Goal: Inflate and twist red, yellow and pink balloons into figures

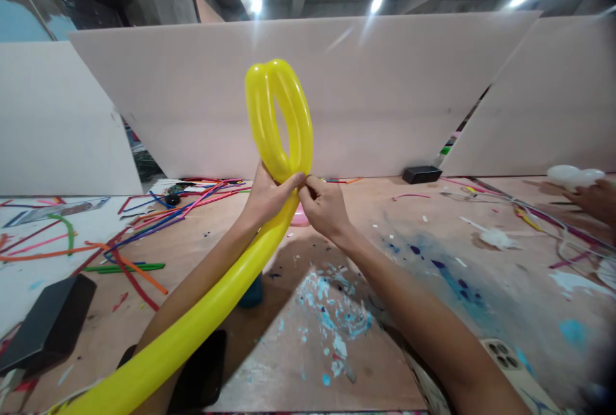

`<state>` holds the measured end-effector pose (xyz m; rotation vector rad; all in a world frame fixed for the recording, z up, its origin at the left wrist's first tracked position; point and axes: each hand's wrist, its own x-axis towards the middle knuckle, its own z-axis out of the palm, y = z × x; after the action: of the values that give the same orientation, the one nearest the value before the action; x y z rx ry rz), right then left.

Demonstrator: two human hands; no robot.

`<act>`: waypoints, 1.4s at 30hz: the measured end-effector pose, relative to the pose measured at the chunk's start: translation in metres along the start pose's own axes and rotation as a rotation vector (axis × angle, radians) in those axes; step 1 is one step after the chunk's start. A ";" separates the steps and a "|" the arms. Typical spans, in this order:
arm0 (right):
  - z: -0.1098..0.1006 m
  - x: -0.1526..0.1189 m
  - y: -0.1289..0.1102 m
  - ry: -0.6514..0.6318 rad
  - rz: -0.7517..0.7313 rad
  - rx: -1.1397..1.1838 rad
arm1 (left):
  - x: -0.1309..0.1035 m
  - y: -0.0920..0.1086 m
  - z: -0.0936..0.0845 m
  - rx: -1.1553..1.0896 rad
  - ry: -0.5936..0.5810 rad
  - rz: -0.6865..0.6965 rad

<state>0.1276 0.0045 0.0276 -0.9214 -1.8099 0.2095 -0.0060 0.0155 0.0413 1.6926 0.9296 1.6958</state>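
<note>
A long yellow balloon [216,290] runs from the lower left up to the middle, where its upper part is bent into an upright double loop. My left hand [272,194] is wrapped round the base of the loop, its thumb pointing right. Close against it, my right hand [325,203] has its fingers pinched together at the same joint, touching the balloon's edge; the small part between those fingertips is hidden. Behind the hands, a bit of a pink balloon [299,216] shows low on the table.
Uninflated balloons [144,222] lie scattered at the left near a black box [48,325]. Two phones, one dark [202,370] and one pale [517,370], lie in front. A smaller black box [422,174] stands by the white panel [366,94]. Another person's hand [594,200] holds white balloons [575,176].
</note>
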 end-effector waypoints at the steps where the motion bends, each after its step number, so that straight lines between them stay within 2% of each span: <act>1: 0.001 -0.001 0.001 0.021 -0.075 -0.143 | 0.000 -0.002 0.000 0.037 0.016 0.005; 3: 0.001 -0.003 0.005 0.026 -0.190 -0.375 | 0.000 -0.003 -0.003 0.122 0.001 -0.005; 6: -0.001 -0.004 0.009 0.043 -0.344 -0.555 | 0.000 0.002 -0.012 0.176 -0.137 -0.071; 9: -0.006 -0.003 0.008 0.057 -0.449 -0.585 | 0.001 0.013 -0.021 0.143 -0.275 -0.124; 13: -0.012 -0.001 0.006 -0.006 -0.566 -0.588 | 0.002 0.020 -0.025 0.171 -0.322 -0.105; 21: -0.019 0.001 0.003 0.008 -0.607 -0.563 | 0.003 0.016 -0.027 0.162 -0.401 -0.006; 25: -0.020 0.002 0.002 -0.043 -0.600 -0.533 | 0.001 0.019 -0.027 0.225 -0.415 0.064; 32: -0.030 0.007 0.000 -0.096 -0.697 -0.436 | -0.001 0.027 -0.026 0.159 -0.465 0.020; 36: -0.033 0.007 -0.001 -0.141 -0.720 -0.413 | -0.003 0.032 -0.026 0.085 -0.541 -0.029; 42: -0.040 0.007 -0.007 -0.113 -0.714 -0.414 | -0.008 0.044 -0.023 -0.011 -0.570 -0.018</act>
<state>0.1576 -0.0066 0.0542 -0.4826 -2.2137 -0.5903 -0.0246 -0.0191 0.0728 1.9934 0.6547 1.0977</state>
